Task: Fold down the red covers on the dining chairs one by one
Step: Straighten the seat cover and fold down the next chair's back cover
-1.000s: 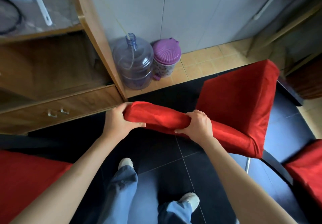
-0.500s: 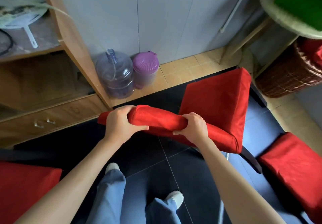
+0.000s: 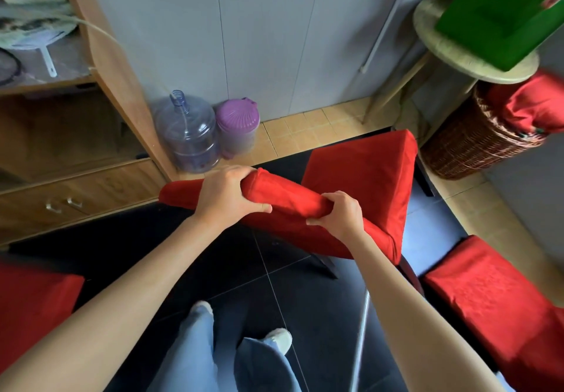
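A dining chair with a red cover [image 3: 360, 178] stands in front of me, seen from above and behind its backrest. The cover's top part [image 3: 283, 199] is bunched into a thick roll along the backrest's upper edge. My left hand [image 3: 225, 199] grips the roll near its left end. My right hand [image 3: 338, 217] clutches it further right, fingers curled under the fabric. Both hands are closed on the cloth. Another red-covered chair [image 3: 494, 300] stands at the lower right, and a third one [image 3: 30, 309] at the lower left.
A wooden cabinet [image 3: 116, 65] with drawers stands at the left. A clear water jug [image 3: 189, 135] and a purple-lidded bin [image 3: 238, 126] sit by the grey wall. A wicker basket [image 3: 470, 144] holding red cloth sits under a round stool [image 3: 470, 59] at right. My feet are on dark tiles.
The view has pulled back and swung right, revealing the basket, the stool and the right chair. My hands have kept their grip while the rolled cover shifted, with more red fabric showing left of my left hand.
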